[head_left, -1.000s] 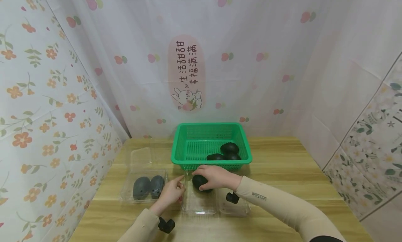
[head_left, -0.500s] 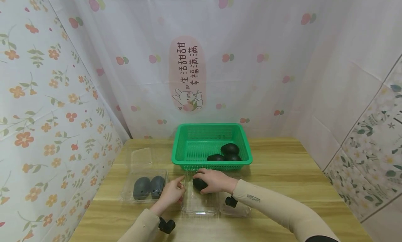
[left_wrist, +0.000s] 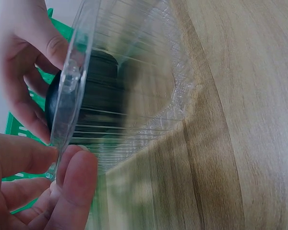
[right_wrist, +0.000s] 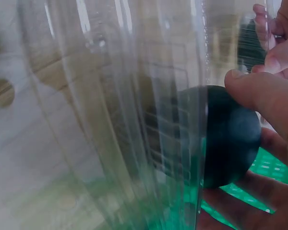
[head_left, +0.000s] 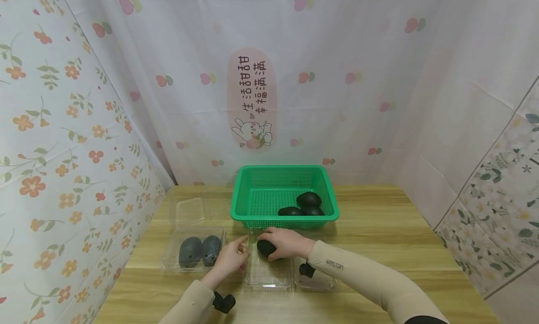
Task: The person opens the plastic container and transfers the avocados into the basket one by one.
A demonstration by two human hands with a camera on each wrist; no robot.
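My right hand [head_left: 288, 244] grips a dark, nearly black avocado [head_left: 265, 249], thumb on the near side and fingers over the far side. The avocado sits low within the far part of a clear plastic clamshell box [head_left: 268, 276]. In the right wrist view, the thumb and fingers curl round the avocado [right_wrist: 235, 139], which shows partly through the ribbed clear wall. My left hand [head_left: 229, 259] is at the box's left side. Close up in the left wrist view, its thumb and fingertips [left_wrist: 79, 175] pinch the rim [left_wrist: 69, 98] of the box.
A green basket [head_left: 284, 218] behind the box holds several avocados [head_left: 309, 199] at its right. At left, another clear box [head_left: 168, 264] holds two avocados [head_left: 190, 252], its lid [head_left: 189, 209] raised behind. A further clear container [head_left: 318, 285] lies under my right wrist.
My right hand has shifted slightly nearer and lower with the avocado, covering more of it at first, then easing a little left. My left hand stays at the box's rim.
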